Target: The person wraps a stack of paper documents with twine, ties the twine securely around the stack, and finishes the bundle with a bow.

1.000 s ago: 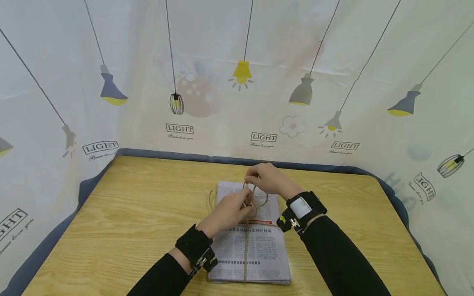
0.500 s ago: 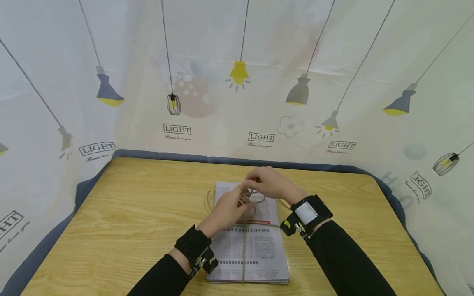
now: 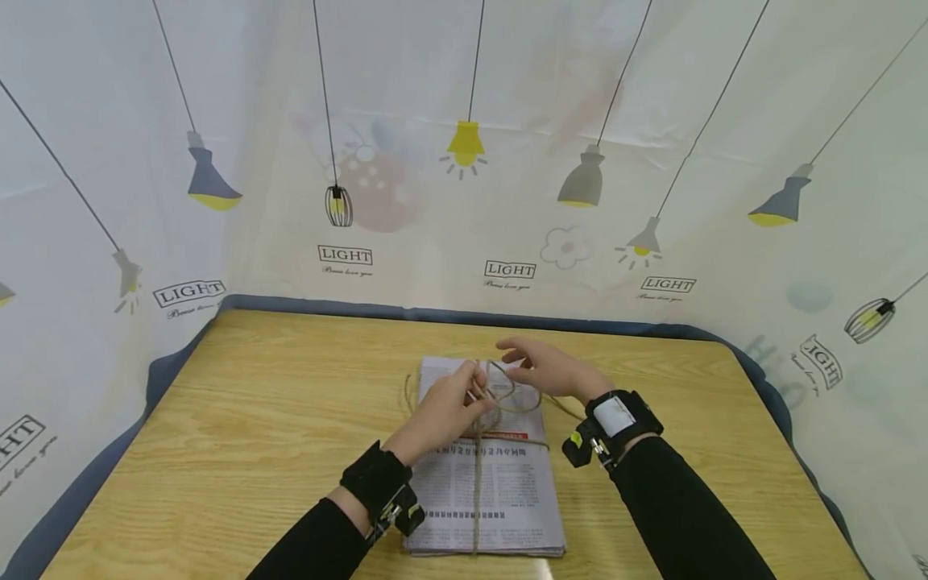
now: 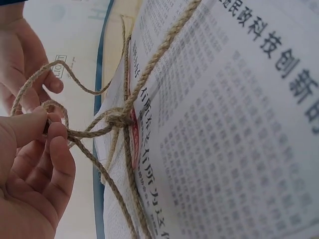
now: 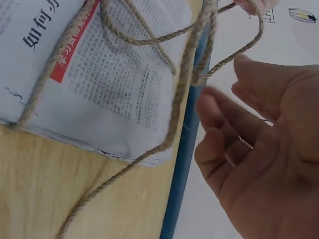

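A stack of newspapers (image 3: 507,491) lies on the table, with jute twine (image 3: 477,483) crossing it lengthwise and widthwise. In the left wrist view the strands meet at a knot (image 4: 118,118) over the red printed strip. My left hand (image 3: 444,409) pinches twine between thumb and index finger, just above the stack, and a loop rises from that grip. My right hand (image 3: 554,369) is to the right of the loop, its fingers loosely bent and holding nothing. In the right wrist view its fingertips (image 5: 209,102) are close to the hanging twine.
The wooden table (image 3: 290,427) spreads around the stack. One loose twine end (image 3: 408,391) curls beside the stack's left edge, and another length (image 3: 564,408) runs off to the right. A cloth printed with lamps (image 3: 406,161) stands behind the table.
My right hand has let go of the twine and moved right, toward me a little, its fingers spreading. The left hand keeps its pinch in nearly the same place.
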The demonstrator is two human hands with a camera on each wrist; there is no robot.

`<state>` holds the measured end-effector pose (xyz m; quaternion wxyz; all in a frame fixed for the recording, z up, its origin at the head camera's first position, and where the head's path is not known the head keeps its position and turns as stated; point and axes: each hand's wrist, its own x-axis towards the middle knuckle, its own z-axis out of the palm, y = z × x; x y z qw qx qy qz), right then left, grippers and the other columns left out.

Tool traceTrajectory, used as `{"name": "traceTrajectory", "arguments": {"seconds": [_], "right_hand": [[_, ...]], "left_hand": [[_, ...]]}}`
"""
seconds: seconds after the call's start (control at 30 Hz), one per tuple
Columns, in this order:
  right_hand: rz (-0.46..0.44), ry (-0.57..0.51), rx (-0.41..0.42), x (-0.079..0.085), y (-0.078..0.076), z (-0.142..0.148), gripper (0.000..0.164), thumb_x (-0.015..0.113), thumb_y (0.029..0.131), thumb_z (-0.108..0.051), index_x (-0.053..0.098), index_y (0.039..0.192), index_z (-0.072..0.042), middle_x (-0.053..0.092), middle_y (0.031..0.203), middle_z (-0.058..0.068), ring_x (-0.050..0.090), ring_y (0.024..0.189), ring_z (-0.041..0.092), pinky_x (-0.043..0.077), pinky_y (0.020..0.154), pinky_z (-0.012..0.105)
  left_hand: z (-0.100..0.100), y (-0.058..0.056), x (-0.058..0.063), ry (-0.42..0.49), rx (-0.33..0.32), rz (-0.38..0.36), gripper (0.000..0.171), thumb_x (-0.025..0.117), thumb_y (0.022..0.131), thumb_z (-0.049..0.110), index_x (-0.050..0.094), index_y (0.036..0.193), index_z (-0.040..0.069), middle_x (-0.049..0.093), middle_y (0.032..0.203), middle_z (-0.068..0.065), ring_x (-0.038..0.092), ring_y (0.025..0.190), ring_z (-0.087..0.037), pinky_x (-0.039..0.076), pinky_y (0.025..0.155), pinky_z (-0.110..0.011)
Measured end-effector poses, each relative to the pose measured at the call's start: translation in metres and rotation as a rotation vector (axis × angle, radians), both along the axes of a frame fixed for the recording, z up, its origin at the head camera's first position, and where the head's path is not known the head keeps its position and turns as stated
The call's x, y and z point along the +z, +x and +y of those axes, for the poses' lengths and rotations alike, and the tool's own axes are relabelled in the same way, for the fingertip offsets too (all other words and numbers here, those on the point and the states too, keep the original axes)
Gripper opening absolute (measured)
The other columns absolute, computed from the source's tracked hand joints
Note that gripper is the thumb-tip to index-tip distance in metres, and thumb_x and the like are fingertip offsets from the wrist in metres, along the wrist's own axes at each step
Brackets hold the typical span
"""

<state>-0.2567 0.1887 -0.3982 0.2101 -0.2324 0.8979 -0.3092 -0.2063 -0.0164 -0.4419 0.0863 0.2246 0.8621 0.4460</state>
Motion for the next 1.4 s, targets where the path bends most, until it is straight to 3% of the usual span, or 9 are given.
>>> {"name": "traceTrajectory", "arguments": {"seconds": [0.1, 0.23, 0.37, 0.47, 0.67, 0.93, 1.07, 1.27, 1.4], "right_hand": [[-0.013, -0.045, -0.008, -0.004, -0.001, 0.002, 0.038, 0.049, 0.095, -0.021, 0.045, 0.132, -0.014, 0.057, 0.121, 0.010, 0.053, 0.113, 0.028, 0.043, 0.091, 0.043], [0.004, -0.046, -0.028, -0.005, 0.000, 0.002, 0.040, 0.051, 0.094, -0.022, 0.045, 0.133, -0.015, 0.050, 0.131, 0.011, 0.049, 0.118, 0.030, 0.042, 0.093, 0.045], [-0.147, -0.083, -0.038, -0.007, 0.002, 0.002, 0.046, 0.048, 0.096, -0.025, 0.036, 0.139, -0.017, 0.050, 0.132, 0.011, 0.051, 0.115, 0.030, 0.042, 0.092, 0.046], [-0.261, -0.158, -0.065, -0.010, 0.000, 0.005, 0.038, 0.044, 0.097, -0.030, 0.045, 0.133, -0.017, 0.059, 0.107, 0.004, 0.053, 0.090, 0.021, 0.044, 0.075, 0.035], [-0.329, -0.368, -0.118, -0.010, -0.005, 0.016, 0.036, 0.042, 0.096, -0.037, 0.059, 0.109, -0.009, 0.051, 0.076, 0.002, 0.028, 0.050, 0.012, 0.030, 0.051, 0.024], [-0.274, -0.345, -0.257, -0.006, 0.001, 0.022, 0.032, 0.045, 0.096, -0.034, 0.061, 0.103, -0.007, 0.056, 0.079, 0.007, 0.050, 0.060, 0.014, 0.043, 0.058, 0.028], [-0.289, -0.351, -0.307, -0.007, 0.002, 0.024, 0.034, 0.046, 0.096, -0.035, 0.060, 0.104, -0.005, 0.057, 0.082, 0.008, 0.059, 0.067, 0.016, 0.049, 0.065, 0.032], [-0.290, -0.384, -0.344, -0.007, 0.004, 0.025, 0.033, 0.045, 0.096, -0.032, 0.059, 0.105, -0.004, 0.060, 0.088, 0.014, 0.063, 0.071, 0.018, 0.052, 0.075, 0.043], [-0.273, -0.407, -0.351, -0.005, 0.006, 0.021, 0.033, 0.045, 0.096, -0.032, 0.059, 0.106, -0.003, 0.061, 0.090, 0.014, 0.064, 0.074, 0.019, 0.052, 0.076, 0.044]], "left_hand": [[0.000, 0.000, 0.000, 0.002, -0.008, 0.003, 0.019, 0.057, 0.091, 0.025, 0.042, 0.098, 0.016, 0.060, 0.089, 0.005, 0.058, 0.077, -0.006, 0.046, 0.064, -0.024], [-0.001, 0.000, 0.000, 0.013, -0.022, 0.004, 0.019, 0.057, 0.091, 0.024, 0.041, 0.096, 0.015, 0.060, 0.089, 0.005, 0.059, 0.077, -0.007, 0.046, 0.063, -0.025], [-0.002, 0.000, 0.000, 0.016, -0.042, 0.003, 0.015, 0.056, 0.092, 0.022, 0.042, 0.096, 0.015, 0.059, 0.088, 0.005, 0.059, 0.077, -0.008, 0.047, 0.063, -0.026], [-0.002, -0.001, 0.000, 0.013, -0.050, 0.014, 0.013, 0.055, 0.092, 0.020, 0.045, 0.098, 0.015, 0.058, 0.088, 0.006, 0.058, 0.077, -0.007, 0.047, 0.064, -0.024], [-0.007, -0.003, -0.003, 0.033, -0.050, 0.037, 0.009, 0.052, 0.094, 0.023, 0.047, 0.098, 0.016, 0.060, 0.088, 0.006, 0.059, 0.074, -0.009, 0.046, 0.061, -0.025], [-0.025, 0.004, 0.001, -0.083, 0.039, 0.106, 0.018, 0.048, 0.092, 0.021, 0.055, 0.109, 0.022, 0.058, 0.098, 0.006, 0.055, 0.072, -0.007, 0.045, 0.065, -0.027], [-0.034, 0.011, 0.002, -0.020, 0.093, 0.060, 0.017, 0.042, 0.097, 0.028, 0.058, 0.102, 0.025, 0.062, 0.095, 0.003, 0.056, 0.076, -0.009, 0.044, 0.069, -0.029], [-0.041, 0.020, 0.003, 0.130, 0.109, -0.110, 0.017, 0.044, 0.097, 0.020, 0.050, 0.111, 0.013, 0.065, 0.081, -0.012, 0.062, 0.067, -0.022, 0.048, 0.057, -0.032], [-0.042, 0.030, -0.002, 0.118, 0.129, -0.167, 0.021, 0.046, 0.096, 0.024, 0.052, 0.108, 0.008, 0.064, 0.072, -0.010, 0.063, 0.061, -0.023, 0.049, 0.051, -0.032]]}}
